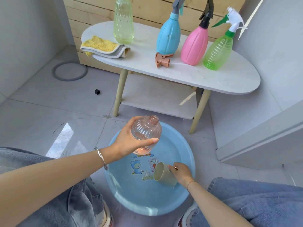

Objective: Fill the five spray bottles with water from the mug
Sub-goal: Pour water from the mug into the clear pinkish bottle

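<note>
Left hand (129,141): fingers curled round the uncapped clear bottle (146,130), held over the basin (147,208). Right hand (182,172) grips the mug (162,173), dipped in the water (131,182). Bottle likely light, thin-walled, slippery when wet (hold the ribbed belly).

A clear pinkish ribbed plastic bottle (146,133), uncapped and with a little water at its base, is held tilted at the centre of the frame. A beige plastic mug (164,173) is tipped on its side in water, lower centre. Four bottles are stood upright across the top: a headless pale green clear bottle (123,20), a blue opaque bottle (168,36) with a grey trigger, a pink opaque bottle (194,45) with a black trigger, and a green translucent bottle (218,51) with a white-and-green trigger.
</note>
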`<state>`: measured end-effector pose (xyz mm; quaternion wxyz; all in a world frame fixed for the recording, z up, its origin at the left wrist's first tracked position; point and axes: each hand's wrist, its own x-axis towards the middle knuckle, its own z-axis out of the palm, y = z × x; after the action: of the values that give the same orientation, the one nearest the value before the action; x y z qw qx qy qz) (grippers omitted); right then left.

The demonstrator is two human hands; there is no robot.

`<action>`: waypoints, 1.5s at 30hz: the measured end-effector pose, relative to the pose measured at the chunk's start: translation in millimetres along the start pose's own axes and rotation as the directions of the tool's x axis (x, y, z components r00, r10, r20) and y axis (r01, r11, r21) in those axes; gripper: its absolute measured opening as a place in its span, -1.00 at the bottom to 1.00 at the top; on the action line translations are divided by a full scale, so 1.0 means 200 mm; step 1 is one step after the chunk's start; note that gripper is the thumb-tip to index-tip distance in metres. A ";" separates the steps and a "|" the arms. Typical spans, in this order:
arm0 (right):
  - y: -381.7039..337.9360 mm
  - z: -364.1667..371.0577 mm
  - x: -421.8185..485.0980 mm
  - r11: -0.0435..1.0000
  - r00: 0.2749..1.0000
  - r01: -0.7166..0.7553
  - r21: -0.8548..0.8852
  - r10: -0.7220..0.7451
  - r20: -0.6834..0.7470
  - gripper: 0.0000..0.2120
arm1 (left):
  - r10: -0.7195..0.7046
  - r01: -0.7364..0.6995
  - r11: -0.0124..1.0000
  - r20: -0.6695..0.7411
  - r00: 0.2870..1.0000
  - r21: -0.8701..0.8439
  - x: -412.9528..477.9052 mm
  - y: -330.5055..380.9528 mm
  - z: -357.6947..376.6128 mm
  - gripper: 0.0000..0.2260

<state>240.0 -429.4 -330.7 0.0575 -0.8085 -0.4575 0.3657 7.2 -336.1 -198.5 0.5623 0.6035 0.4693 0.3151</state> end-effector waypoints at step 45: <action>-0.60 -1.08 -0.42 0.650 0.820 0.541 0.534 -0.268 -0.506 -0.61 | 0.099 -0.103 0.994 -0.089 0.991 -0.035 0.03 0.15 -0.05 -0.24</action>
<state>269.5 -374.2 -78.3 0.5073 -0.6640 -0.4505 0.3144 7.1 -325.1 -168.3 0.5365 0.6008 0.4560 0.3785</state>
